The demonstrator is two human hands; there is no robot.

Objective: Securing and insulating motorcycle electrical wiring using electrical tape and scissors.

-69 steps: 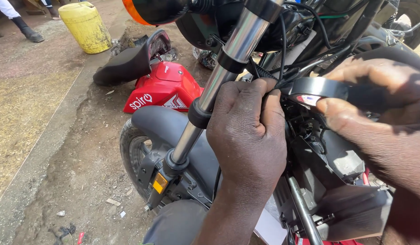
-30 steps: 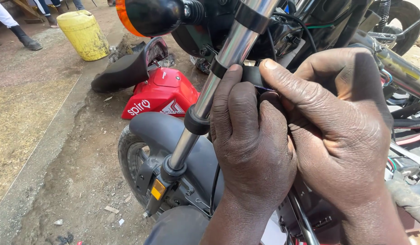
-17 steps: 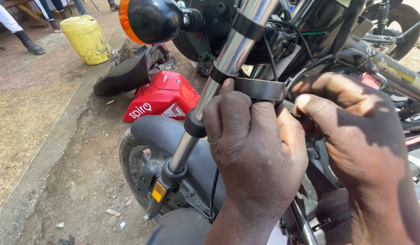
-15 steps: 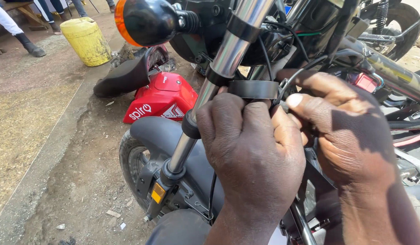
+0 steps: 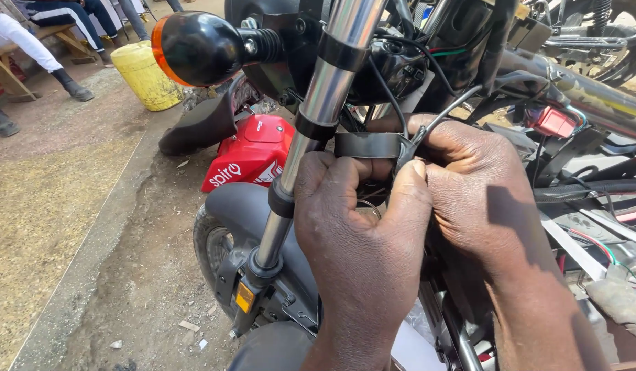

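Both hands, left hand (image 5: pixel 363 240) and right hand (image 5: pixel 479 185), pinch a flat black strap (image 5: pixel 366 145) beside the shiny chrome fork tube (image 5: pixel 321 110).

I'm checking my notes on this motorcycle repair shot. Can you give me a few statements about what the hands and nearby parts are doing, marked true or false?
1. Both hands, left hand and right hand, are at the black strap beside the chrome fork tube. True.
2. The turn signal has a green lens. False: it is orange.
3. A yellow container stands on the ground. True.
4. The red body panel rests in the left hand. False: it lies beyond the front wheel.
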